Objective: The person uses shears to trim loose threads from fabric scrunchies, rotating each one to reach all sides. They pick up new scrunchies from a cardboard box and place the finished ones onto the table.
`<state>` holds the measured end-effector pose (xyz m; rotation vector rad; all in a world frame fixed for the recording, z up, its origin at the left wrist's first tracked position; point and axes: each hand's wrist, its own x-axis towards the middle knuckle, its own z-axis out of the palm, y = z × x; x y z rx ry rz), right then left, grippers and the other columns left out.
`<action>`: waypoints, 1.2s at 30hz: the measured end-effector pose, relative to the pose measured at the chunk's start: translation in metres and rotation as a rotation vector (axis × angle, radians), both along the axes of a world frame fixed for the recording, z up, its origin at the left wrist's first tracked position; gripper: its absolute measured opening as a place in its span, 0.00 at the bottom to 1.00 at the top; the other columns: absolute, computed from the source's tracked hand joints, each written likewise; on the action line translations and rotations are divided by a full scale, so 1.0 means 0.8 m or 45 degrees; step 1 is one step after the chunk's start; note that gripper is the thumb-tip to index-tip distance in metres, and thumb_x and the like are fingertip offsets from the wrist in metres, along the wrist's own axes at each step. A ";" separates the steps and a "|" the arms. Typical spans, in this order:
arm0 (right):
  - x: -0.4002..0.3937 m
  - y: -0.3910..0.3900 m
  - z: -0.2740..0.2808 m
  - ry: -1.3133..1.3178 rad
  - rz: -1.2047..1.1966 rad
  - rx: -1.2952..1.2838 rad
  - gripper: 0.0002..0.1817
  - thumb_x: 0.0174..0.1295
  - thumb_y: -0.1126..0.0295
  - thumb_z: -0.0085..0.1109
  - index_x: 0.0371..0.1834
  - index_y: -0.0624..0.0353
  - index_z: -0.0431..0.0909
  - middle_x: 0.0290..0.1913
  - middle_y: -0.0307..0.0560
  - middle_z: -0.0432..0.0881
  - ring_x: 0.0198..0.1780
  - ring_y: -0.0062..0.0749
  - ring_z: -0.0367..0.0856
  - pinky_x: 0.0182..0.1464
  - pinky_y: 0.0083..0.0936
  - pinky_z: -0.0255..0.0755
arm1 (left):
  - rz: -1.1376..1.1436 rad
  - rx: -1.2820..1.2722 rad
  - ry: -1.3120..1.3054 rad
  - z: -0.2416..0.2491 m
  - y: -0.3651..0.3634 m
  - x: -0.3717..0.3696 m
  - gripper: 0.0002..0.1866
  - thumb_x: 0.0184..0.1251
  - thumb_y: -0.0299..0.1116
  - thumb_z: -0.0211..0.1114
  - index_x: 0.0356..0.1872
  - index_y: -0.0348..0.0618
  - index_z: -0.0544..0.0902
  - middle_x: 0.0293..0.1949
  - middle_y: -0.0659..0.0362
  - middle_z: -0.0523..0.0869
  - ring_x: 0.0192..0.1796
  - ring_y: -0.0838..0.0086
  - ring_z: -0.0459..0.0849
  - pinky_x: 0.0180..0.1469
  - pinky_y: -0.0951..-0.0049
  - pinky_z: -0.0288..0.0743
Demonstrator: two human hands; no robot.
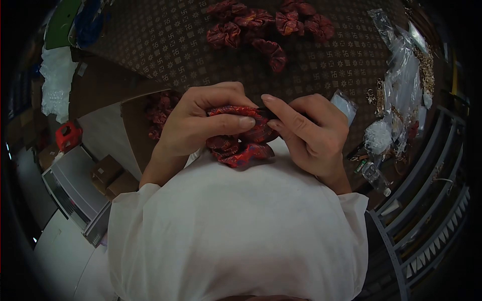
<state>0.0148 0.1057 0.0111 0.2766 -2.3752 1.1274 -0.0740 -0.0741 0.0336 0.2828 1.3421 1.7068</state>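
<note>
A red patterned scrunchie (243, 153) is held in front of my chest. My left hand (198, 113) is closed on its upper edge, with the thumb lying along the fabric and the fingers behind. Close by, my right hand (314, 133) pinches the scrunchie's right end between thumb and fingertips. Something dark and narrow shows at that pinch, too small to make out. The lower loop of the scrunchie hangs against the white garment (241, 220).
Several dark red scrunchies (256, 20) lie on the brown patterned tablecloth (175, 45) ahead. More fill a cardboard box (138, 135) at left. Clear plastic bags (401, 80), gold chains (380, 98) and a plastic bottle (375, 176) are at right, beside a grey metal rack (416, 200).
</note>
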 end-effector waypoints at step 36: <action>0.009 0.004 -0.015 -0.659 0.145 -1.401 0.27 0.55 0.73 0.63 0.59 0.64 0.67 0.34 0.39 0.77 0.36 0.15 0.74 0.38 0.13 0.70 | 0.062 0.008 -0.084 -0.006 0.001 0.008 0.08 0.52 0.23 0.64 0.35 0.34 0.83 0.29 0.62 0.76 0.32 0.82 0.74 0.34 0.83 0.65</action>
